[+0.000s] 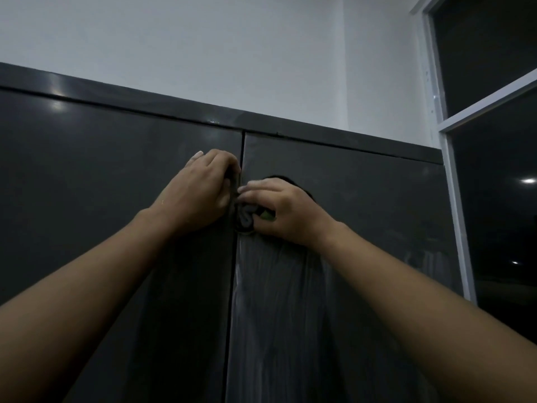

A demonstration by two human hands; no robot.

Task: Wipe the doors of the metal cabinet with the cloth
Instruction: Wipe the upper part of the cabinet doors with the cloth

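A dark grey metal cabinet fills the view, with a left door (101, 184) and a right door (363, 199) meeting at a vertical seam. Both hands are raised to the seam near the top. My left hand (197, 190) has its fingers curled round the edge of the left door at the seam. My right hand (282, 210) grips a bunched dark cloth (247, 218) with a green patch, pressed against the seam. Pale streaks run down the right door below the cloth. Most of the cloth is hidden by the hands.
A white wall (203, 53) rises above the cabinet top. To the right stands a white-framed window (453, 184) with dark glass, close beside the cabinet's right side.
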